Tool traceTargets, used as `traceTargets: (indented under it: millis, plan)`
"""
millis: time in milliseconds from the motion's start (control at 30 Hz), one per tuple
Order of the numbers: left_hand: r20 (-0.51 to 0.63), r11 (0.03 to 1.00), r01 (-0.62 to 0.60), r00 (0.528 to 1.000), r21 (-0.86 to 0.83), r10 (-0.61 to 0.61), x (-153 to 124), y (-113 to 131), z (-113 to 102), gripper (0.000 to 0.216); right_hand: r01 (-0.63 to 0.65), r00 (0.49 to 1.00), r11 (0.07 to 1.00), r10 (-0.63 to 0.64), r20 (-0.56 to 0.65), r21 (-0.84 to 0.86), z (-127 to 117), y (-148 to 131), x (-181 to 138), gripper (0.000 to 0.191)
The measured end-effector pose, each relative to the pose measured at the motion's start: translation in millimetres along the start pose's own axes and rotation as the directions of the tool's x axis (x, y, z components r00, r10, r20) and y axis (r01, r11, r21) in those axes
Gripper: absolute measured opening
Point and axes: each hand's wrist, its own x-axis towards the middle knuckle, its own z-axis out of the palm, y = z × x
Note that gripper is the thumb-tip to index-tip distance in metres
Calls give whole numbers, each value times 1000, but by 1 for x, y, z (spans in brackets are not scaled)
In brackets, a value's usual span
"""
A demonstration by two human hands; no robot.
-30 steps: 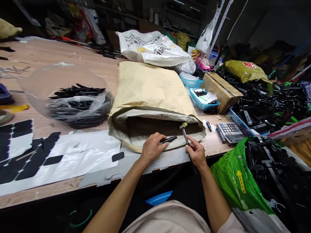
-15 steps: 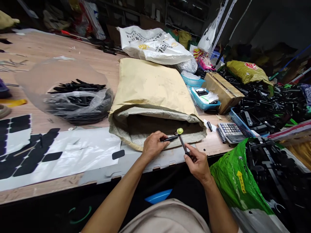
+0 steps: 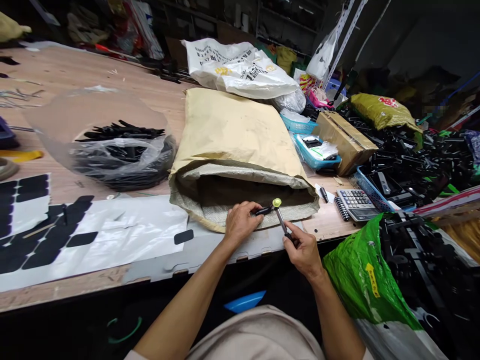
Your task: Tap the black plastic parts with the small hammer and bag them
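Note:
My left hand [image 3: 242, 220] is closed around a slim black piece [image 3: 263, 211]; its kind I cannot make out. In my right hand [image 3: 303, 251] is a small hammer [image 3: 279, 218] with a yellow-green head, a metal shaft and a dark grip. The hammer's head is right at the end of the black piece; whether they touch I cannot tell. Both hands are in front of the gaping mouth of a large tan sack [image 3: 240, 127], which lies on the wooden table [image 3: 150, 80]. Dark shadow hides the inside of the sack.
On the left stand a clear plastic bag [image 3: 123, 160] of black strips and a white sheet with black pads [image 3: 82, 239]. A calculator [image 3: 356, 199], blue baskets [image 3: 317, 159] and a cardboard box [image 3: 343, 142] are right. A green sack [image 3: 356, 265] of black parts stands beside my right arm.
The left hand has shifted slightly right, and the black piece it holds is tilted a little differently. The hammer stays in the right hand, almost in place.

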Motion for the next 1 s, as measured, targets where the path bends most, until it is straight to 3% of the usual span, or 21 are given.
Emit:
traceTargets:
  millis: [567, 833, 1000]
  plan:
    - [51, 984, 121, 992, -134, -115, 5, 5, -5, 22, 40, 999, 999, -39, 24, -21, 1, -13, 4, 48]
    - [73, 979, 156, 986, -132, -147, 9, 5, -5, 22, 75, 993, 997, -72, 93, -24, 8, -17, 3, 47]
    - [84, 979, 134, 989, -154, -122, 9, 3, -6, 23, 12, 1000, 999, -12, 11, 35, 4, -6, 14, 46]
